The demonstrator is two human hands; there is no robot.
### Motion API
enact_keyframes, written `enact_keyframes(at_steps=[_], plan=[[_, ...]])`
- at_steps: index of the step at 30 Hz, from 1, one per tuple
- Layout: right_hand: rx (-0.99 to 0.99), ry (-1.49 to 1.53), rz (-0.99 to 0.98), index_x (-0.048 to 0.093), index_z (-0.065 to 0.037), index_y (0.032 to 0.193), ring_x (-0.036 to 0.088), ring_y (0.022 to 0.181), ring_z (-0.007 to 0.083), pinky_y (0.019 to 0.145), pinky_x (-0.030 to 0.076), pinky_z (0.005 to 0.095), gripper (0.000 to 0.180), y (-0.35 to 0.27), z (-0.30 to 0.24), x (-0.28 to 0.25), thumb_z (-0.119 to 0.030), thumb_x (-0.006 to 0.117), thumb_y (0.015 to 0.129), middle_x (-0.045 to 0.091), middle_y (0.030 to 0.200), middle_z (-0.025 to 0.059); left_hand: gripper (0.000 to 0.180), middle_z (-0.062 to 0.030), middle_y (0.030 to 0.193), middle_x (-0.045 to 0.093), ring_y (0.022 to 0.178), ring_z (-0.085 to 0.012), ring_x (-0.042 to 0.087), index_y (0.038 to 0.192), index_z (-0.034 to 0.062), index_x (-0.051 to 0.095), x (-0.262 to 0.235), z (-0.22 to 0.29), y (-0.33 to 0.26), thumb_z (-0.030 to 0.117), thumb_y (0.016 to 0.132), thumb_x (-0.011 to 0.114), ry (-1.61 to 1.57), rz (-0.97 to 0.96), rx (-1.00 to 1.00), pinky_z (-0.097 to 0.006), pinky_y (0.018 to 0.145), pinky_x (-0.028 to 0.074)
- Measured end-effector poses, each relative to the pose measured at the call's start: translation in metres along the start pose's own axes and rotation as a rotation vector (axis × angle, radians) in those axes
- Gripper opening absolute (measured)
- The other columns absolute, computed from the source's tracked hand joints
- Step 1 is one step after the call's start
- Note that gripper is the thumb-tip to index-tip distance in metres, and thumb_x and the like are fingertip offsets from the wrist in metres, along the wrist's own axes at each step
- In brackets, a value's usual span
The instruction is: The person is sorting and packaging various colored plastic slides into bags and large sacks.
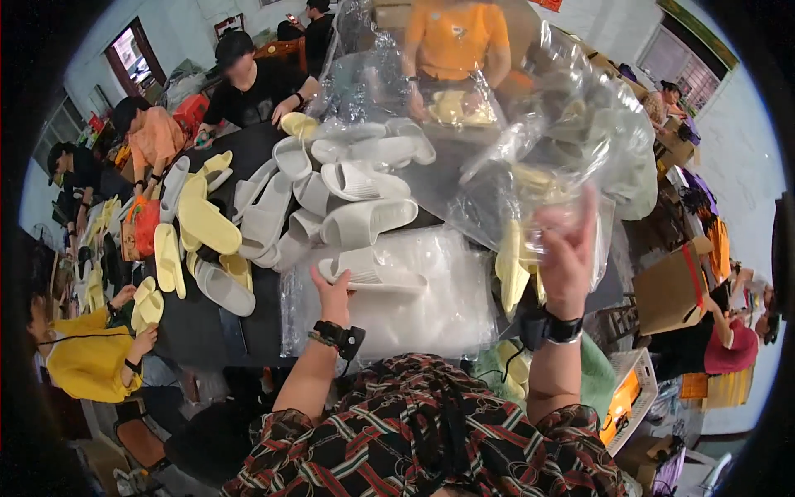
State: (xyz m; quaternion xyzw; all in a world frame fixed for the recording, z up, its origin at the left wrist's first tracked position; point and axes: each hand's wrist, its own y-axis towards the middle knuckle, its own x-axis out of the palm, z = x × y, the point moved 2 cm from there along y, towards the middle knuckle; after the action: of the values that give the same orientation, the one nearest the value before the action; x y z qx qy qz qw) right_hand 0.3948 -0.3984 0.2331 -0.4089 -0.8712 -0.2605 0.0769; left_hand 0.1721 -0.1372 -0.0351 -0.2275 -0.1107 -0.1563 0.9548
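Note:
My left hand (334, 300) grips a white slipper (377, 277) by its left end, thumb and fingers around it. The slipper lies low over a stack of clear plastic bags (397, 323) in front of me. To the right, my right hand (566, 263) is raised and smeared by motion, with a finger stretched out and the others apart. Beside it are bagged yellow slippers (512, 265) under clear film; whether the hand touches the film, I cannot tell. A pile of white slippers (368, 222) sits just beyond my left hand.
Yellow slippers (207, 217) lie on the dark table (195, 335) at left. Clear plastic (617, 141) heaps at far right. A person in orange (457, 41) stands opposite with yellow slippers; others work at left. A cardboard box (675, 286) and a white crate (633, 398) stand right.

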Motion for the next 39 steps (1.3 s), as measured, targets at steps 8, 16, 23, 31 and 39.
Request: enact_keyframes(at_steps=[8, 16, 23, 31, 39], plan=[[0.720, 0.051, -0.093, 0.046, -0.006, 0.130, 0.057, 0.085, 0.0124, 0.072, 0.046, 0.0255, 0.042, -0.071, 0.157, -0.052, -0.002, 0.052, 0.088, 0.063, 0.107, 0.0071, 0.094, -0.0178, 0.127, 0.049, 0.099, -0.0252, 0.057, 0.151, 0.0172, -0.004, -0.031, -0.047, 0.020, 0.001, 0.084, 0.060, 0.040, 0.004, -0.251, -0.040, 0.073, 0.050], [0.918, 0.182, -0.105, 0.048, -0.004, 0.125, 0.048, 0.068, 0.0097, 0.061, 0.041, 0.0244, 0.035, -0.119, 0.225, -0.063, -0.010, 0.055, 0.091, 0.053, 0.086, -0.0003, 0.070, -0.0198, 0.137, 0.046, 0.114, -0.0278, 0.054, 0.148, 0.0133, 0.026, -0.072, -0.056, 0.041, 0.027, 0.091, 0.064, 0.373, 0.154, 0.457, -0.035, 0.098, 0.042], [0.808, -0.425, -0.284, 0.043, -0.003, 0.131, 0.051, 0.079, 0.0078, 0.061, 0.042, 0.0225, 0.051, -0.112, 0.202, -0.061, -0.022, 0.067, 0.090, 0.058, 0.096, 0.0019, 0.074, -0.0225, 0.136, 0.045, 0.121, -0.0433, 0.048, 0.148, 0.0181, 0.025, -0.041, 0.042, -0.016, 0.061, 0.092, 0.048, -0.669, -0.483, -0.310, -0.052, 0.099, 0.043], [0.844, -0.279, -0.180, 0.041, -0.011, 0.134, 0.040, 0.055, 0.0016, 0.046, 0.028, 0.0169, 0.044, -0.134, 0.214, -0.081, -0.013, 0.058, 0.094, 0.058, 0.087, 0.0013, 0.070, -0.0137, 0.111, 0.065, 0.085, -0.0190, 0.066, 0.149, 0.0139, 0.026, -0.091, 0.048, -0.026, 0.004, 0.090, 0.062, 0.065, -0.567, -0.291, -0.033, 0.077, 0.054], [0.795, -0.100, -0.147, 0.045, -0.009, 0.131, 0.044, 0.070, 0.0026, 0.053, 0.033, 0.0174, 0.052, -0.116, 0.242, -0.052, 0.001, 0.067, 0.084, 0.051, 0.085, -0.0040, 0.071, -0.0179, 0.116, 0.063, 0.089, -0.0239, 0.066, 0.148, 0.0047, 0.026, -0.137, 0.038, -0.019, 0.008, 0.088, 0.065, 0.286, -0.316, -0.157, -0.035, 0.083, 0.052]])
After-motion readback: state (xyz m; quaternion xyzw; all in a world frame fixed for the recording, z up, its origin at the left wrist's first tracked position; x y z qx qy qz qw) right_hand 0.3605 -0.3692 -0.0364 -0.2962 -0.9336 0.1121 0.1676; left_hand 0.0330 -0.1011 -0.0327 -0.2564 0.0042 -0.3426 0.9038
